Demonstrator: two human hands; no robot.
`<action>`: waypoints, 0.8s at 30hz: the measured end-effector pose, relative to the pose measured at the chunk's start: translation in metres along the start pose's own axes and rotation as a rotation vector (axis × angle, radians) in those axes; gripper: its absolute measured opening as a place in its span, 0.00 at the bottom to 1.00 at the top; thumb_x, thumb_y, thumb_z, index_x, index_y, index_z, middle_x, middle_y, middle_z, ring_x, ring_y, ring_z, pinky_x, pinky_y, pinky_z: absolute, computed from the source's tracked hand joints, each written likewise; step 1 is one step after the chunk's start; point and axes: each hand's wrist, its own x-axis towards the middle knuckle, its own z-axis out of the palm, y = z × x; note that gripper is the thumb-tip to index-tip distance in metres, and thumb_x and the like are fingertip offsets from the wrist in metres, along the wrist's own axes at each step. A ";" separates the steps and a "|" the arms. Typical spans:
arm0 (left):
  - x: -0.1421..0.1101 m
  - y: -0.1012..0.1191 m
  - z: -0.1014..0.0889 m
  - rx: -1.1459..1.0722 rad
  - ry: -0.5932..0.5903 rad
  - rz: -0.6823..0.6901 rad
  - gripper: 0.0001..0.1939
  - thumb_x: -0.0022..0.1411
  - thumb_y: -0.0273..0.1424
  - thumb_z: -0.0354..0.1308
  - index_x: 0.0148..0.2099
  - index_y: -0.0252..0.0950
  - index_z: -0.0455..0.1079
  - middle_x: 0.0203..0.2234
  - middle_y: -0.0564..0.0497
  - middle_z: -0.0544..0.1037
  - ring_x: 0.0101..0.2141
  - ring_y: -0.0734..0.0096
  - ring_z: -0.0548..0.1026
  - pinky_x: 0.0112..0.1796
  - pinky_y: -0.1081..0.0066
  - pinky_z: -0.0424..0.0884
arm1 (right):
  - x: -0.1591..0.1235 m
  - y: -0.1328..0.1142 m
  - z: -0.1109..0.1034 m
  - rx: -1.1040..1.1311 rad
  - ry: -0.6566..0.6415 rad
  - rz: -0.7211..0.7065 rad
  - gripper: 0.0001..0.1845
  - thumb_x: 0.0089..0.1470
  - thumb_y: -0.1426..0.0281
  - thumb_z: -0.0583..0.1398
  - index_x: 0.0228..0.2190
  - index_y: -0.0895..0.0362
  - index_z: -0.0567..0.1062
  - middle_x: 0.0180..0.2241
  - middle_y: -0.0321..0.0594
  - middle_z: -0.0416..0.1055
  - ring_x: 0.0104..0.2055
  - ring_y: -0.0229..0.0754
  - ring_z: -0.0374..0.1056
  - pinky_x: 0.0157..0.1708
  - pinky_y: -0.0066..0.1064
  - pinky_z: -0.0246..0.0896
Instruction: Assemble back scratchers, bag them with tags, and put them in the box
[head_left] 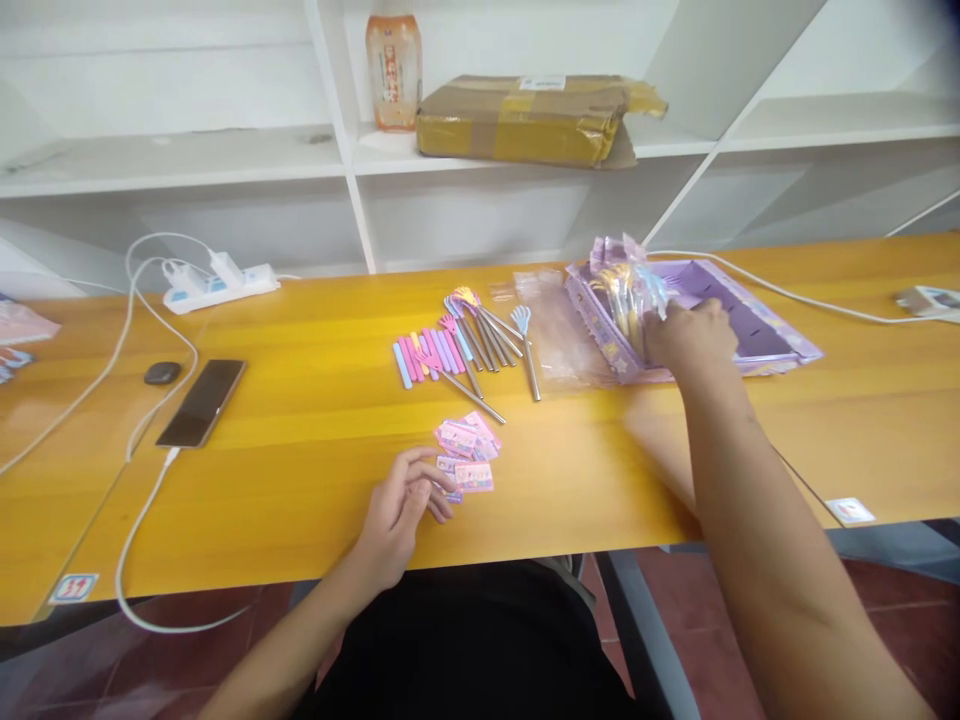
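Observation:
My left hand [401, 510] rests on the table with loosely bent fingers apart, their tips over the edge of a small pile of pink and purple cards [469, 440]. At the purple tray [765, 362], my right hand [694, 335] is closed against a bagged back scratcher [654, 290] with a pale blue hand-shaped head; its fingertips are partly hidden. Bagged scratchers with yellow heads [621, 290] lie beside it in the tray's left part. Between the hands are loose metal back scratchers [487, 335] with hand-shaped heads and a row of pastel handle sleeves [429, 355].
Clear plastic bags [562, 335] lie left of the tray. A phone [202, 403] on a white cable, a black earbud-like case [162, 373] and a power strip [221, 290] are on the left. A taped carton [525, 120] and an orange can-shaped pack [394, 72] stand on the shelf.

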 end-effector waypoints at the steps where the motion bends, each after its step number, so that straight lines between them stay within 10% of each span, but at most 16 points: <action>1: 0.000 0.003 0.000 0.018 -0.006 -0.020 0.18 0.82 0.43 0.48 0.64 0.39 0.63 0.43 0.45 0.81 0.34 0.64 0.82 0.36 0.64 0.79 | -0.002 -0.004 -0.007 -0.001 0.036 0.041 0.26 0.72 0.64 0.56 0.52 0.76 0.80 0.48 0.78 0.73 0.45 0.54 0.72 0.37 0.43 0.52; 9: 0.009 0.055 -0.015 0.785 -0.377 0.002 0.11 0.77 0.35 0.54 0.53 0.44 0.77 0.41 0.48 0.83 0.39 0.60 0.79 0.42 0.63 0.74 | -0.054 -0.085 -0.035 0.239 -0.209 -0.136 0.12 0.69 0.68 0.59 0.44 0.56 0.82 0.44 0.49 0.83 0.43 0.49 0.75 0.39 0.34 0.58; 15: 0.091 0.040 -0.070 1.227 0.023 0.149 0.20 0.77 0.33 0.49 0.63 0.37 0.74 0.49 0.40 0.76 0.50 0.50 0.75 0.55 0.53 0.72 | -0.088 -0.128 -0.016 0.144 -0.361 -0.176 0.19 0.76 0.60 0.53 0.48 0.56 0.79 0.45 0.52 0.83 0.43 0.52 0.79 0.38 0.34 0.60; 24: 0.124 0.003 -0.100 1.280 0.017 0.174 0.22 0.81 0.40 0.46 0.63 0.39 0.75 0.50 0.41 0.72 0.53 0.52 0.70 0.59 0.52 0.68 | -0.092 -0.126 0.000 0.204 -0.403 -0.179 0.20 0.73 0.53 0.55 0.42 0.55 0.78 0.44 0.51 0.82 0.42 0.52 0.79 0.37 0.35 0.61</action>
